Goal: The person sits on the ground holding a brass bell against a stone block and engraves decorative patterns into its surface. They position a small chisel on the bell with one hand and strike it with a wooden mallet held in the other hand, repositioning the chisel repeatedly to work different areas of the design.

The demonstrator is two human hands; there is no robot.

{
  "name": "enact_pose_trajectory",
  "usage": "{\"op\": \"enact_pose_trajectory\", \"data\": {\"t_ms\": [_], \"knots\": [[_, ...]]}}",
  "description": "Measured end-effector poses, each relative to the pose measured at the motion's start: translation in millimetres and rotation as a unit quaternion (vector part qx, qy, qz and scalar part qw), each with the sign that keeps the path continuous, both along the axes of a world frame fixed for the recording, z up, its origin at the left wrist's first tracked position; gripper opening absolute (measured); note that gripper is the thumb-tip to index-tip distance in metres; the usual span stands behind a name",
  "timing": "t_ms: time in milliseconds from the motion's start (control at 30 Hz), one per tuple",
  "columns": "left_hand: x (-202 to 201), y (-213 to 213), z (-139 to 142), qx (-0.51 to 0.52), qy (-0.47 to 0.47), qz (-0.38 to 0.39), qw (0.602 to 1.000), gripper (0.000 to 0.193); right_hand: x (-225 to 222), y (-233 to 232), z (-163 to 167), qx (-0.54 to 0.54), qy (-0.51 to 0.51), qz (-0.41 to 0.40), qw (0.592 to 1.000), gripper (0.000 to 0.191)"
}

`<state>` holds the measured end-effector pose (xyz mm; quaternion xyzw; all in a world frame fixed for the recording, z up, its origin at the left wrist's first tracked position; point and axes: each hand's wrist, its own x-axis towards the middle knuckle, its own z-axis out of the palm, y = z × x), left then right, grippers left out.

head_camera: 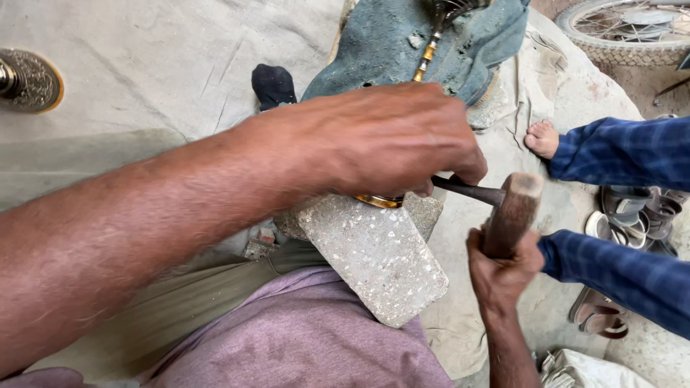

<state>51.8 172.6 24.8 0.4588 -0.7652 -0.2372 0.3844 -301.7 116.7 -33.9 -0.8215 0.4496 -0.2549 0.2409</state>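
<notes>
Risk: our left hand (392,140) clamps the brass ring (379,201) on the stone block (377,259), fingers just beside the punch (467,191). Right hand (503,269) grips the hammer (512,214) beside the block; a glancing blow could hit them.

engraved metal disc (29,80) far left | wheel (624,29) top right | sandals (636,212) beside blue-trousered legs (625,151) | dark sock (273,85)

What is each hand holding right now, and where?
Right hand grips a hammer by its wooden handle. Left hand pins a brass ring from above.
</notes>
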Motion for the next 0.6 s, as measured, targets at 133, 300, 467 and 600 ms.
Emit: {"op": "enact_pose_trajectory", "data": {"t_ms": [133,300,467,600], "knots": [[16.3,25.1,0.2,-0.096,0.148,0.091,0.98,0.036,20.4,2.7,10.8,0.125,-0.147,-0.022,0.981,0.031],[-9.8,63.6,-27.4,0.025,0.277,0.28,0.919,0.033,39.0,-28.5,58.0,0.309,-0.198,-0.048,0.929,0.031],[-32.1,75.7,-44.6,0.061,0.349,0.342,0.87,0.026,65.0,-52.0,109.5,0.205,-0.167,0.135,0.955,0.048],[-44.5,76.8,-38.2,0.05,0.397,0.355,0.845,0.021,126.5,-67.1,158.5,0.255,-0.056,0.064,0.963,0.057]]}}
